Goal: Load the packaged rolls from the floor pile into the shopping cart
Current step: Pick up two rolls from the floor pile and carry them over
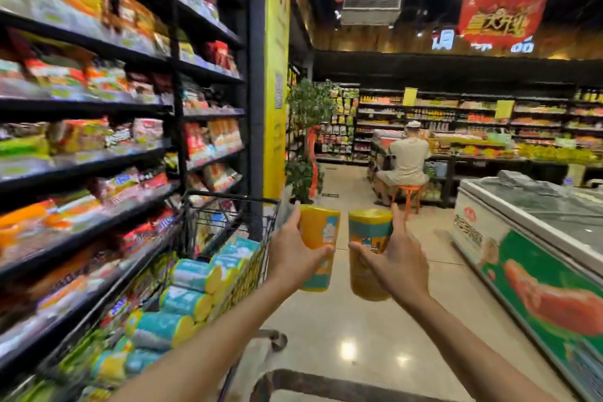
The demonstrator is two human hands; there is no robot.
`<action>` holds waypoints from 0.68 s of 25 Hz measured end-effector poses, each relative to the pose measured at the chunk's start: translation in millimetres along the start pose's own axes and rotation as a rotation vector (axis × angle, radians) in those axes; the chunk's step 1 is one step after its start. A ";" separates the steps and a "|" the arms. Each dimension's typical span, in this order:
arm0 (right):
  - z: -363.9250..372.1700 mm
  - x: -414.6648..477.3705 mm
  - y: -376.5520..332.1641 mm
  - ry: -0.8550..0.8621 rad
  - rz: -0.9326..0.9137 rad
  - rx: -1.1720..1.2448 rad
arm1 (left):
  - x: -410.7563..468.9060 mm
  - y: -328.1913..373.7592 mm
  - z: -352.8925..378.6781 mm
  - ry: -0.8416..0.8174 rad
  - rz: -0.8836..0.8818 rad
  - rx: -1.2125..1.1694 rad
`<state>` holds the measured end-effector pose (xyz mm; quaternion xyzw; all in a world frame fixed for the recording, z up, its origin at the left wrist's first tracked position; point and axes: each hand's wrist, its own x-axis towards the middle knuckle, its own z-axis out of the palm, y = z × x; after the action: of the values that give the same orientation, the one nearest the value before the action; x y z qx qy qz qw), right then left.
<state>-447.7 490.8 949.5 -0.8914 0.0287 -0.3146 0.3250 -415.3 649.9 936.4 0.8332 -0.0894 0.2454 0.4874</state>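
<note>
Low on the left stands the cart [228,202], its wire basket packed with teal-and-yellow rolls [192,274] that lie on their sides in stacked rows. Just right of its rim, both arms reach forward over the shiny floor [359,330]. The left hand [293,254] grips the left roll [321,228], with the fingers [295,217] curled round its far side and the thumb across the front. The right hand [396,259] grips the right roll [368,235] the same way. Both rolls are upright in the air, side by side, near each other but not touching, their yellow ends on top. Blurred shelves [81,140] of packets run along the left, close beside the cart. A freezer [509,215] with a glass lid stands on the right. Beyond the rolls, a leafy plant [306,114] rises beside a yellow pillar. Farther back, a person [408,157] sits on an orange stool [408,194], facing more shelving.
</note>
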 end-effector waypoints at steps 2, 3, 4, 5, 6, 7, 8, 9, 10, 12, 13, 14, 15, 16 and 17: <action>59.4 13.6 -33.1 -0.065 -0.055 0.068 | 27.2 -44.2 -37.0 0.088 -0.067 0.047; 86.9 21.7 -46.5 -0.090 -0.085 0.101 | 41.5 -64.5 -54.2 0.124 -0.102 0.079; 112.8 31.3 -57.6 -0.124 -0.110 0.126 | 54.4 -83.1 -68.8 0.159 -0.140 0.105; 136.2 39.2 -67.7 -0.154 -0.136 0.142 | 65.0 -103.1 -81.7 0.190 -0.179 0.132; 157.5 46.1 -75.7 -0.178 -0.168 0.150 | 74.6 -120.8 -92.3 0.221 -0.204 0.146; 179.0 54.6 -82.9 -0.203 -0.200 0.166 | 84.2 -136.4 -101.3 0.254 -0.227 0.150; 197.3 63.9 -89.3 -0.226 -0.213 0.172 | 91.8 -148.3 -108.9 0.280 -0.241 0.153; 215.5 73.8 -94.3 -0.242 -0.221 0.173 | 98.9 -160.7 -114.4 0.302 -0.259 0.158; 236.9 85.1 -100.2 -0.263 -0.238 0.187 | 107.8 -174.1 -119.7 0.333 -0.273 0.175; 281.6 110.8 -109.1 -0.314 -0.286 0.229 | 129.6 -202.2 -126.7 0.395 -0.303 0.230; 305.0 124.8 -112.8 -0.340 -0.323 0.248 | 142.9 -218.5 -129.4 0.424 -0.326 0.258; 327.0 138.5 -117.0 -0.367 -0.366 0.261 | 155.8 -233.0 -131.2 0.462 -0.348 0.288; 349.1 153.1 -120.8 -0.395 -0.410 0.270 | 168.4 -247.2 -133.1 0.504 -0.381 0.321; 367.0 166.9 -124.7 -0.419 -0.448 0.275 | 179.6 -257.9 -135.2 0.542 -0.406 0.345; 383.5 181.4 -128.0 -0.441 -0.477 0.285 | 191.5 -267.0 -137.6 0.579 -0.432 0.360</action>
<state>-99.8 760.4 897.7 -0.8653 -0.2950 -0.1827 0.3617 -190.5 920.8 881.8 0.8014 0.2733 0.3735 0.3789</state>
